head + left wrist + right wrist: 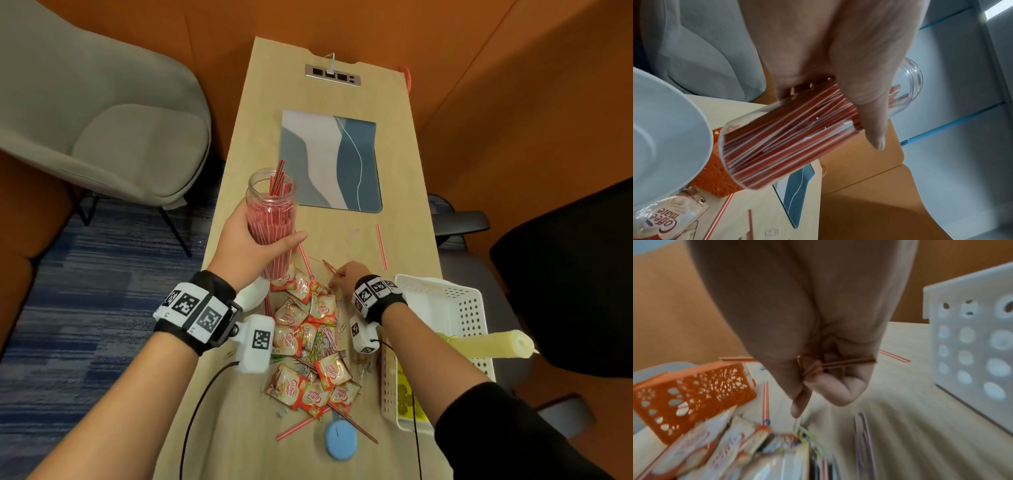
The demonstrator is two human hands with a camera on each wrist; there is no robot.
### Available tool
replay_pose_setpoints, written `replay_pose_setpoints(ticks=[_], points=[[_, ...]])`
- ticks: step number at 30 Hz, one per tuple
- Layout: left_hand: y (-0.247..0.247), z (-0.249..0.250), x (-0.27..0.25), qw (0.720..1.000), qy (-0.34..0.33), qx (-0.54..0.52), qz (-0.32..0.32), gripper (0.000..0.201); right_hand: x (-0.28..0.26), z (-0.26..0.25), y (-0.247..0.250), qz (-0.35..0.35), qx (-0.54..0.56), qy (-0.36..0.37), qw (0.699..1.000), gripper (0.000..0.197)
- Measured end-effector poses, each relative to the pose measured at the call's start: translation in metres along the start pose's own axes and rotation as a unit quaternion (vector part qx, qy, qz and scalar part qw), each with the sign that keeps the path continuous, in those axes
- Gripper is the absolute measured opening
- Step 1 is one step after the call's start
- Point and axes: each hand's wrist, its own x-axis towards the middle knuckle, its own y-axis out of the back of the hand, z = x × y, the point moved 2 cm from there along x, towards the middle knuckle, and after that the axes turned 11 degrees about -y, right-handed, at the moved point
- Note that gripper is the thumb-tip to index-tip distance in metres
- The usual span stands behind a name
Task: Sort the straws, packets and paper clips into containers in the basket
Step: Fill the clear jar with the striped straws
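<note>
My left hand (263, 245) grips a clear jar (272, 205) packed with red-and-white straws and holds it tilted above the table; the left wrist view shows the thumb (869, 113) across the jar (793, 142). My right hand (339, 274) is low over the pile, fingers curled round a few straws (846, 362) in the right hand (818, 382). Coffee creamer packets (308, 335) lie heaped with coloured paper clips (327, 337) and more straws. The white perforated basket (455, 308) stands to the right of that hand.
A white bowl (255, 291) and an orange cut-out container (692, 392) sit left of the pile. One loose straw (381, 246) lies farther out, near a blue-grey mat (332, 161). A blue round object (340, 440) lies near the front edge. A grey chair (102, 102) stands left.
</note>
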Motion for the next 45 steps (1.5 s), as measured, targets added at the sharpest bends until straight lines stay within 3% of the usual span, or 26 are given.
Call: replay_pose_setpoints(ticks=[3,10,13,16,19,23,25,28,31,33,37,41,45], points=[[0.0,-0.005,0.001,1.0,0.007,0.006,-0.012,0.064,0.007,-0.004,0.022,0.016,0.056,-0.022,0.998,0.029],[-0.002,-0.009,0.01,0.999,0.012,0.023,-0.026,0.066,0.032,-0.006,0.074,0.187,0.101,-0.133,0.968,0.029],[0.003,-0.008,0.016,0.999,0.012,0.026,-0.015,0.063,0.044,0.005,0.061,0.206,0.1,-0.156,0.961,0.034],[0.009,-0.008,0.023,0.999,0.006,0.031,-0.008,0.062,0.056,0.012,0.044,0.174,0.172,-0.207,0.947,0.051],[0.012,-0.008,0.025,1.0,0.007,0.03,0.001,0.066,0.047,-0.005,0.026,0.197,0.184,-0.175,0.947,0.055],[0.01,-0.005,0.024,1.0,0.009,0.022,0.005,0.068,0.025,-0.043,-0.014,0.204,0.136,-0.08,0.966,0.083],[0.01,-0.003,0.022,1.0,0.009,0.018,0.001,0.066,0.019,-0.054,-0.03,0.218,0.105,-0.035,0.97,0.086],[0.014,0.001,0.015,1.0,0.006,0.024,-0.006,0.063,0.016,-0.066,-0.036,0.22,0.102,0.002,0.97,0.062],[0.02,0.002,0.013,1.0,0.008,0.026,-0.004,0.065,0.018,-0.07,-0.03,0.188,0.083,-0.019,0.978,0.029],[0.024,0.004,0.011,1.0,0.002,0.028,0.001,0.066,0.016,-0.073,-0.022,0.174,0.077,-0.033,0.981,0.018],[0.028,0.006,0.006,1.0,-0.002,0.021,0.002,0.068,0.021,-0.075,-0.006,0.165,0.067,-0.02,0.984,0.012],[0.032,0.004,0.002,1.0,0.002,0.022,-0.006,0.069,0.032,-0.072,0.003,0.17,0.028,0.011,0.985,0.032],[0.031,0.001,0.0,1.0,0.008,0.021,-0.001,0.07,0.041,-0.068,0.016,0.152,-0.041,0.034,0.987,0.016]])
